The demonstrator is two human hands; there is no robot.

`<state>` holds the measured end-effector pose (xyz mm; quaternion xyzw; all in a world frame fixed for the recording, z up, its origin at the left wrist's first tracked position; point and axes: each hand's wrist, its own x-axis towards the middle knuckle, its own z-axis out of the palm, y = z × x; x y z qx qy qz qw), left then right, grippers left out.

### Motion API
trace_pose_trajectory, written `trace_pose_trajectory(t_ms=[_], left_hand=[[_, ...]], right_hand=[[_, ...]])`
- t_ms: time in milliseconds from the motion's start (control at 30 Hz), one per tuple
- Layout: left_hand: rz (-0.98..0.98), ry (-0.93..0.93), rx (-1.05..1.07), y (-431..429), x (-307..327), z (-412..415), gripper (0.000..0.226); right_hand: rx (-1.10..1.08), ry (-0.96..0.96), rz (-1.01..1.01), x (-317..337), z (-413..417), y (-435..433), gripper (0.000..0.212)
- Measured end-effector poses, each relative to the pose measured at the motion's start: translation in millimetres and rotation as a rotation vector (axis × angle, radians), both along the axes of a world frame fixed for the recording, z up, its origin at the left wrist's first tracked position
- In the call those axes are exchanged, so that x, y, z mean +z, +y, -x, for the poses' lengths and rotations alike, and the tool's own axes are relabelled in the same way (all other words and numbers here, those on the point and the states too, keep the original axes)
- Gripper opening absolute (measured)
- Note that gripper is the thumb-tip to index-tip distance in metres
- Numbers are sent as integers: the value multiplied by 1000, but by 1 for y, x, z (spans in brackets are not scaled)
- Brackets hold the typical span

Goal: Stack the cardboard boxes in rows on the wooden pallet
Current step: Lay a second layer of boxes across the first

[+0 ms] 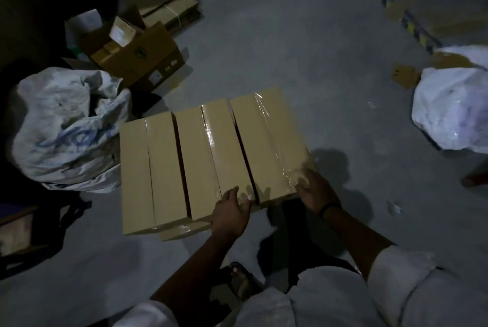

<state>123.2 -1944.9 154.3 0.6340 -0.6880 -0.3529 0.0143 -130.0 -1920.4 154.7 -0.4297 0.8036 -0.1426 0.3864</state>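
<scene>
Cardboard boxes (148,168) taped shut | right hand (314,190) grips right box (266,141) | left hand (232,211) loose on middle box (200,163)

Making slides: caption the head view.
Left hand on the middle cardboard box, right hand gripping the rightmost box of a three-box row.
</scene>
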Motion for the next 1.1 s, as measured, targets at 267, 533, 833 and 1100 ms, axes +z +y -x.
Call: trace_pose_trajectory(t_ms=[267,533,833,1100], left_hand=[[-92,-52,16,-96,-41,70,65],[-218,-40,168,-176,-126,124,71],[-200,-190,178,-227,-176,146,78],[-190,-23,384,-236,-176,171,88]], right_hand=[[73,40,-33,-62,56,-105,59],[295,180,-112,-133,92,-184,66],[422,240,-112,-183,97,-246,69],[480,242,-125,-183,108,-253,84]])
